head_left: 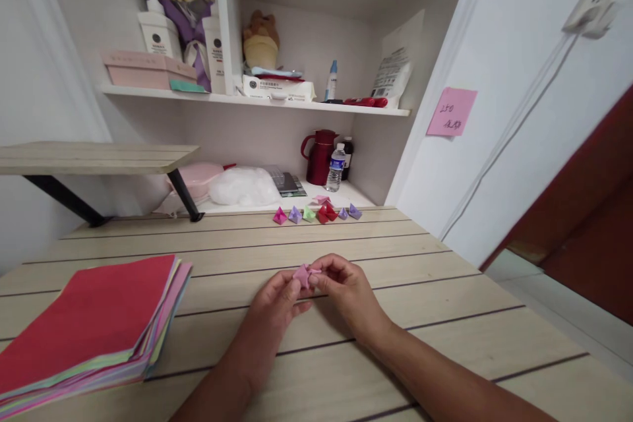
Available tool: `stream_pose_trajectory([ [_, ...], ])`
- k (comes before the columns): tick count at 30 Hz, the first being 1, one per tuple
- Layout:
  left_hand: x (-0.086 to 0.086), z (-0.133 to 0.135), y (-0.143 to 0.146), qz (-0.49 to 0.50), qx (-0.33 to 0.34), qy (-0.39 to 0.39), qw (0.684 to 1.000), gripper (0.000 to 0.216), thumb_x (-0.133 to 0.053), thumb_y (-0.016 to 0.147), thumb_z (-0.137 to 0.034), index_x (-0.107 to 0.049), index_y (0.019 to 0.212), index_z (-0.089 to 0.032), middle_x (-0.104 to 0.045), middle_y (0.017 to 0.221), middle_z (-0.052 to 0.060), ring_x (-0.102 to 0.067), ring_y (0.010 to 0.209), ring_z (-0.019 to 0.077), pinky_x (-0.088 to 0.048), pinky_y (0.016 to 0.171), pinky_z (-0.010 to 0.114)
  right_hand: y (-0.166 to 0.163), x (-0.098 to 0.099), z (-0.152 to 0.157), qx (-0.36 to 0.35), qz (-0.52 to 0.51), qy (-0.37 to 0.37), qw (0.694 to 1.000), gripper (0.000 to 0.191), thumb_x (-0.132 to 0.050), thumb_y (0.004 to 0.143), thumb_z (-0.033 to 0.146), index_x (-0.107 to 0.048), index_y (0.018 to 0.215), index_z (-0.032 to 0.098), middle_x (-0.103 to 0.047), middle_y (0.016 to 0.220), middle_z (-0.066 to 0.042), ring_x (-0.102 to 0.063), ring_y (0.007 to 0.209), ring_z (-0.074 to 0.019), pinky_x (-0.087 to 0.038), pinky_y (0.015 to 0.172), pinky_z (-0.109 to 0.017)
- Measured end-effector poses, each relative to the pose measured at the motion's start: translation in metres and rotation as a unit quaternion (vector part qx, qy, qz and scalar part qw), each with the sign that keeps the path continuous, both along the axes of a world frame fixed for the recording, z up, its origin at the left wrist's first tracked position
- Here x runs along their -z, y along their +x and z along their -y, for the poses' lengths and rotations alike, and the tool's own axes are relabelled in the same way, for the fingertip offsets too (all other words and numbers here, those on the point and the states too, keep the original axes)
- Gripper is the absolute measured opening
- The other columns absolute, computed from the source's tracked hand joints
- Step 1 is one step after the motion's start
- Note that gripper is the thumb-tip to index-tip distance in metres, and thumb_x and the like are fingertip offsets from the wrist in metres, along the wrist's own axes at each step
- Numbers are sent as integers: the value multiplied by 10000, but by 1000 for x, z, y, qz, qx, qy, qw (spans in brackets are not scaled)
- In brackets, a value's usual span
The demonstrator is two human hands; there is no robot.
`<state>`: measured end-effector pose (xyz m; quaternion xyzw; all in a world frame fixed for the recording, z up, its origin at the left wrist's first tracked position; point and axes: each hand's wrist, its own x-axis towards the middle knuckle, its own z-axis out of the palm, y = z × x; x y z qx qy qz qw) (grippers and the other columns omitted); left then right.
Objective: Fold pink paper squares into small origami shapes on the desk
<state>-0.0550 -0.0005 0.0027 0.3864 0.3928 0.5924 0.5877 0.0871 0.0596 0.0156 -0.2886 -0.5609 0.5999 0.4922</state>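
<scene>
Both of my hands meet over the middle of the wooden table point(445, 316). Between them is a small pink folded paper piece point(302, 274). My left hand point(279, 303) pinches its left side and my right hand point(343, 287) pinches its right side, fingers curled on it. Farther back, a row of several small folded paper shapes point(316, 213) in pink, purple, green and red lies along the table's far edge. A thick stack of coloured paper sheets point(93, 320), red on top, lies to my left.
Behind the table is a recessed shelf with a dark red jug point(320, 157), a water bottle point(335, 168) and a white bag point(244, 186). A raised wooden shelf point(93, 157) on black brackets stands at the left. A pink note point(451, 112) sticks to the white wall on the right.
</scene>
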Motion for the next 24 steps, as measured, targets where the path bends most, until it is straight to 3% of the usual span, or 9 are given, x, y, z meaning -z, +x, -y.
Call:
stream_pose_trajectory([
  [4, 12, -3, 8, -69, -74, 18, 995, 634, -769, 737, -450, -507, 1280, -253, -584, 1257, 113, -651, 916, 211, -513, 823, 381, 1, 2, -3, 5, -17, -28, 999, 296, -881, 639, 381, -709, 771, 180, -685, 729, -13, -595, 680, -151, -483, 664, -291],
  [7, 14, -4, 10, -115, -137, 57, 982, 767, -814, 692, -363, -458, 1368, -301, -515, 1331, 107, -625, 996, 220, -498, 835, 354, 1, 1, -3, -1, -26, -51, 998, 331, -890, 624, 398, -708, 784, 172, -685, 717, -12, -587, 648, -137, -474, 660, -286],
  [11, 6, -6, 0, -192, -178, 73, 962, 409, -796, 685, -379, -722, 1068, -259, -487, 1302, 97, -513, 1200, 288, -471, 926, 364, 0, 0, -1, -5, -11, -67, 998, 382, -906, 584, 424, -711, 779, 160, -684, 708, -12, -585, 628, -129, -471, 659, -286],
  [14, 2, -9, -7, -199, -187, 61, 960, 259, -784, 686, -394, -774, 891, -235, -513, 1245, 101, -477, 1241, 299, -469, 929, 349, 0, -1, 1, -17, 3, -72, 997, 387, -899, 594, 433, -714, 787, 153, -672, 658, -8, -575, 622, -125, -462, 659, -278],
  [20, 1, -9, -7, -177, -160, 38, 970, 174, -814, 660, -381, -781, 743, -232, -684, 1051, 65, -604, 1036, 247, -456, 918, 325, -1, -1, 6, -58, 2, -77, 995, 393, -886, 606, 455, -710, 786, 153, -681, 650, -8, -591, 622, -128, -464, 664, -279],
  [24, -5, -5, -9, -151, -154, -7, 976, 200, -796, 699, -381, -787, 818, -221, -739, 786, 23, -643, 852, 214, -443, 847, 307, 0, -1, 5, -73, 22, -93, 993, 384, -858, 644, 465, -706, 823, 161, -689, 692, -5, -598, 563, -115, -434, 584, -254],
])
